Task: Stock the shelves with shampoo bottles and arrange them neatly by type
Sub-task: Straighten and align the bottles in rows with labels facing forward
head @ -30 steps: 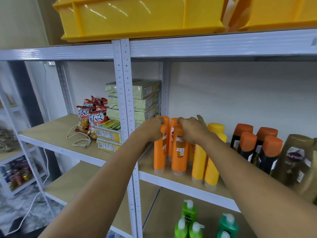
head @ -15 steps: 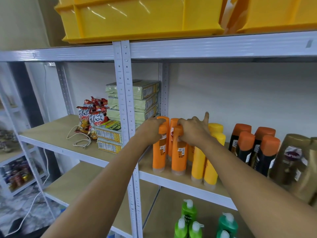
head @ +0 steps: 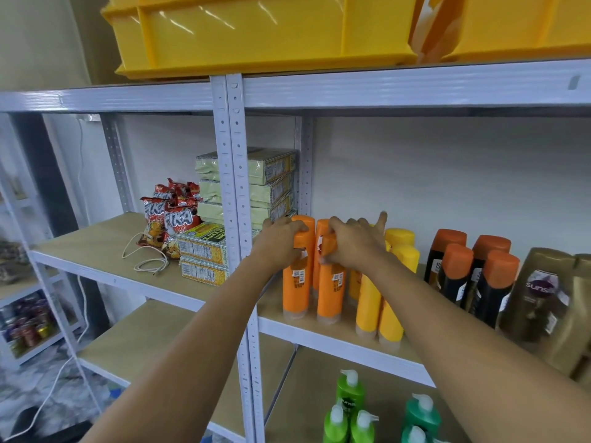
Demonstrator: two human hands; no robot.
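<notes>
Left hand (head: 281, 241) curled round the top of the front-left orange bottle (head: 297, 276); right hand (head: 351, 243) gripping the top of the orange bottle beside it (head: 331, 289), index finger sticking up, loose. More orange bottles behind, mostly hidden by both hands, count not readable. Yellow bottles (head: 380, 302) just to the right, tops partly covered by the right wrist. Further right, dark bottles with orange caps (head: 473, 276), then gold bottles (head: 540, 302) cut off by the frame edge, label only partly legible. All standing upright on the middle shelf (head: 319, 334) of a white metal rack, plain white wall behind. Below, green pump bottles (head: 350, 401), partly out of frame. Left bay: red snack bags (head: 169, 219), stacked pale packets (head: 265, 183) half behind the upright post, yellow boxes (head: 201, 251), a loose white cord (head: 144, 260). Yellow bins (head: 256, 33) up top, cropped. Far left, blurred jars on another rack.
</notes>
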